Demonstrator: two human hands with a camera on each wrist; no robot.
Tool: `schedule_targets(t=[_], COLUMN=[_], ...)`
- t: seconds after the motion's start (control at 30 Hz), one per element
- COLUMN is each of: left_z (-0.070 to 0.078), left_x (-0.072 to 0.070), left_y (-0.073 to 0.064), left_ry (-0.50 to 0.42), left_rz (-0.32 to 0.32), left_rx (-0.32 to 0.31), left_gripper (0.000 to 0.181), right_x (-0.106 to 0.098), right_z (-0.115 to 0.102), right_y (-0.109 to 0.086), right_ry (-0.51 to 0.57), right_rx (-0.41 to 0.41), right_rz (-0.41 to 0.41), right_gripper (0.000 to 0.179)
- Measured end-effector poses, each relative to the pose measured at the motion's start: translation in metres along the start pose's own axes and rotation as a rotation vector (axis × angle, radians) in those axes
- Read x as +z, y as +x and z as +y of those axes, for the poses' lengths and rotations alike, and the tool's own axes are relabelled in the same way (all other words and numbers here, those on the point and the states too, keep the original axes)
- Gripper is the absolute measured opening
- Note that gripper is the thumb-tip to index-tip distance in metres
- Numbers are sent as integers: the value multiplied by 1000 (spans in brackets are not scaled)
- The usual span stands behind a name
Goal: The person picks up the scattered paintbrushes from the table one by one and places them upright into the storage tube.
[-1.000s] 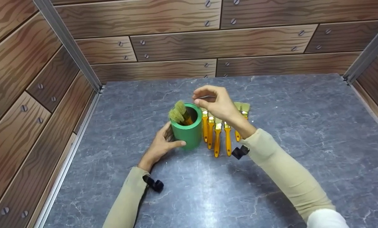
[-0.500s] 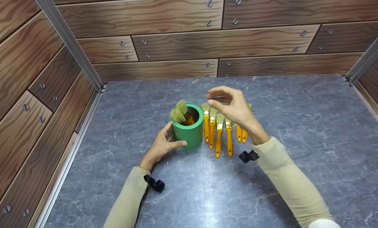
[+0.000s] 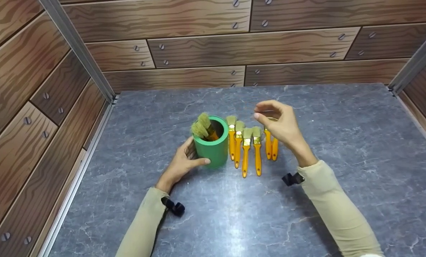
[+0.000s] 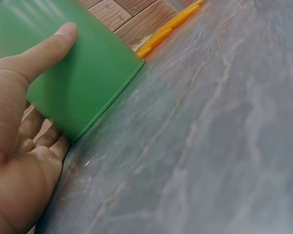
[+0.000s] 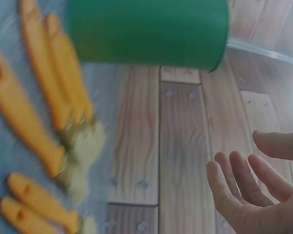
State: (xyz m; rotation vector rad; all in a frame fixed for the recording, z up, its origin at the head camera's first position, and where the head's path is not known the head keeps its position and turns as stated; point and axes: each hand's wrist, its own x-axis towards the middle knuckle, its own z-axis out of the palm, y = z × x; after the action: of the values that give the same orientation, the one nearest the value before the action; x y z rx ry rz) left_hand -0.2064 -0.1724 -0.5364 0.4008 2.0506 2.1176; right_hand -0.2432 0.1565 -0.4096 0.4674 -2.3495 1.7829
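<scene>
A green cylindrical cup [image 3: 211,153] stands upright on the table with brushes [image 3: 202,128] leaning in it, bristles up. My left hand [image 3: 179,164] holds the cup low on its left side. In the left wrist view the thumb [image 4: 49,51] lies across the wall of the cup and the fingers reach behind it. My right hand [image 3: 280,123] hovers above the table with its fingers loosely bent and nothing between them. Under and beside it lie paintbrushes with orange handles, among them one brush [image 3: 257,153] and a pair [image 3: 271,146] whose bristles the hand partly hides.
Several more paintbrushes [image 3: 237,148] lie side by side just right of the cup, bristles pointing away. The grey marbled table [image 3: 127,150] meets a wood-patterned wall [image 3: 198,53] at the back and sides. Black wrist cameras [image 3: 293,179] are strapped to both sleeves.
My right hand has moved right, from above the cup's right rim to over the rightmost brushes, uncovering the brushes nearer the cup. The left hand and the cup have stayed in place.
</scene>
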Motion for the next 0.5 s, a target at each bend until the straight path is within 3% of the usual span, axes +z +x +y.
schedule_targets(t=[0.23,0.37,0.5], left_z=[-1,0,0], left_x=[-1,-1,0], left_y=[-1,-1,1], left_ry=[2,1,-5], left_rz=[2,3,2], left_rx=[1,0,12], left_gripper=[106,108,105], right_x=[-15,-22,-31], right_z=[26,38,50], right_y=[-3,-2,1], right_ry=[-44,-60,-148], right_rx=[56,115,152], right_rz=[39,30,-1], right_gripper=[31,33,32])
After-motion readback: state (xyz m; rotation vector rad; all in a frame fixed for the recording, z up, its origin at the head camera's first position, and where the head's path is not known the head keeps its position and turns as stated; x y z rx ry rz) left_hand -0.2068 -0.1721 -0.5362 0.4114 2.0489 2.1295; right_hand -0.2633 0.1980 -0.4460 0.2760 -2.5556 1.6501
